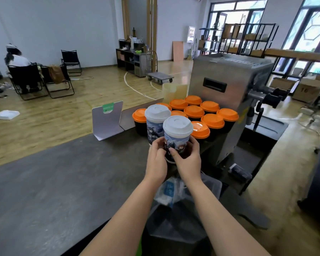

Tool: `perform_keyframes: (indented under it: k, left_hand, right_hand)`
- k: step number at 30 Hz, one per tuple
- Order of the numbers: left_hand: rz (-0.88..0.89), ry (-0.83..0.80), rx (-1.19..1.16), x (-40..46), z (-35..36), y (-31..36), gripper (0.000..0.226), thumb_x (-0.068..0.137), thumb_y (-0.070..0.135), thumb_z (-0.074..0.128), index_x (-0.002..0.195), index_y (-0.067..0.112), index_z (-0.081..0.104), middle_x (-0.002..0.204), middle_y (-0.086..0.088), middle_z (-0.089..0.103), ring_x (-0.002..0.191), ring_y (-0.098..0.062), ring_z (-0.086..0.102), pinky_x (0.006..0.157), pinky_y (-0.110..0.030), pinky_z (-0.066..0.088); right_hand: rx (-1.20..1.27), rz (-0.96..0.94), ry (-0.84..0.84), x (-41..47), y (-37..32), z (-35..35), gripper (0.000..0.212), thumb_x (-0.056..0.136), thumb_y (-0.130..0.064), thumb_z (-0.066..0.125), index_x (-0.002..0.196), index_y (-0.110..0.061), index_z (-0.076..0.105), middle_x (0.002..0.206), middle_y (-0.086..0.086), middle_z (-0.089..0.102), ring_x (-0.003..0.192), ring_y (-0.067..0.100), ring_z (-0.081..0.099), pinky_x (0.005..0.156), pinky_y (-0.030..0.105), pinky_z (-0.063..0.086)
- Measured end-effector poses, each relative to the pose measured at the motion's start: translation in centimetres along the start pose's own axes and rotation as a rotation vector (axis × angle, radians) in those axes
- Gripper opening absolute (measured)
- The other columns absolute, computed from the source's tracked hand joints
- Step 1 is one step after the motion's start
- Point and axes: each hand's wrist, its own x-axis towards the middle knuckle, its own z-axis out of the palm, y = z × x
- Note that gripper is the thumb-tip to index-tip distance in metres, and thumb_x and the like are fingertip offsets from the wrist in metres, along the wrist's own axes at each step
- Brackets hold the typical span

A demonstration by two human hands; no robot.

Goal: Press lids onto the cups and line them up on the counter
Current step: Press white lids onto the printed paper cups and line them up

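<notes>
**Lidded cup held for placement in the row**

The printed cup [175, 143] already carries its white lid [177, 126]. The left hand [156, 161] and right hand [187, 160] both wrap its lower body; each grip is curled round the cup. Whether its base rests on the surface [63, 182] cannot be determined.

Step in hand, judged: lining up. The next move calls for setting the cup down just beside the second white-lidded cup [156, 122], then releasing both hands.

Behind that second cup stands a block of orange-lidded cups [207, 115], close enough to be knocked. A steel machine [227, 100] stands beyond them.
</notes>
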Motion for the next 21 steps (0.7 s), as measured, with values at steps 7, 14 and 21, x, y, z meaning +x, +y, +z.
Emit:
perform_keyframes:
  k: [7, 14, 21]
  left_hand:
    - [0.000, 0.015, 0.021, 0.8, 0.1, -0.6, 0.049, 0.074, 0.038, 0.040, 0.119, 0.046, 0.057, 0.129, -0.001, 0.060, 0.122, -0.017, 0.056, 0.106, -0.050, 0.044]
    - [-0.002, 0.004, -0.015, 0.4, 0.2, 0.1, 0.049, 0.077, 0.029, 0.040, 0.121, 0.040, 0.059, 0.130, -0.002, 0.059, 0.121, -0.015, 0.058, 0.105, -0.050, 0.046]
    - [0.004, -0.015, -0.045, -0.3, 0.3, 1.0, 0.049, 0.078, 0.020, 0.039, 0.120, 0.037, 0.059, 0.130, -0.004, 0.060, 0.121, -0.015, 0.058, 0.106, -0.049, 0.046]
  right_hand:
    - [-0.032, -0.045, 0.042, 0.3, 0.7, 0.7, 0.074, 0.075, -0.024, 0.083, 0.137, -0.030, 0.043, 0.135, -0.006, 0.055, 0.124, 0.008, 0.052, 0.100, 0.024, 0.044]
    - [-0.023, -0.044, 0.062, 0.1, 0.7, 0.9, 0.075, 0.075, -0.023, 0.083, 0.138, -0.029, 0.042, 0.136, -0.006, 0.053, 0.126, 0.010, 0.050, 0.103, 0.029, 0.044]
    - [-0.036, -0.043, 0.071, -0.5, 0.6, 0.4, 0.072, 0.074, -0.022, 0.083, 0.131, -0.036, 0.042, 0.132, -0.008, 0.054, 0.121, 0.007, 0.052, 0.101, 0.030, 0.047]
